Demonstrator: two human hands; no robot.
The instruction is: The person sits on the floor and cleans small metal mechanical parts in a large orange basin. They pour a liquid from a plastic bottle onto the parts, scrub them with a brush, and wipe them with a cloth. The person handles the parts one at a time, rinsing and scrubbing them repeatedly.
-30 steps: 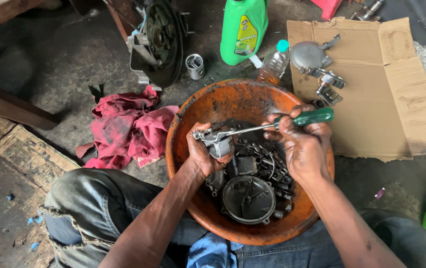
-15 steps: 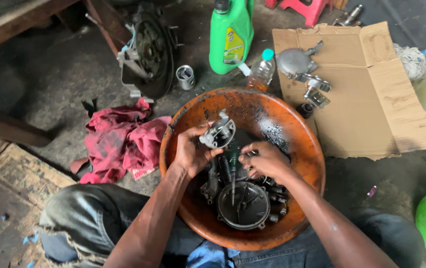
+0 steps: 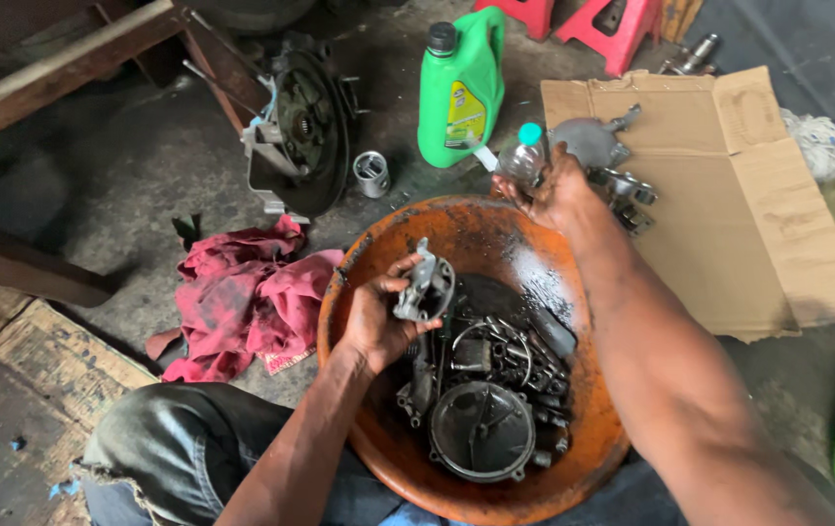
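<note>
- While the round orange metal basin (image 3: 393, 448) is kept between the knees, a small grey cast-metal engine part (image 3: 426, 288) is gripped by the left hand (image 3: 378, 317) above its 10 o'clock side.
- At 12 o'clock of the basin, the clear plastic bottle with a teal cap (image 3: 522, 154) is touched by the right hand (image 3: 554, 190), fingers loosely curled.
- Dark oily parts are piled in the basin; a crumpled red rag (image 3: 247, 297) lies at 9 o'clock.

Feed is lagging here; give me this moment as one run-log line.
left hand: grips grey metal engine part | right hand: at small clear plastic bottle | round orange basin: oily loose parts
</note>
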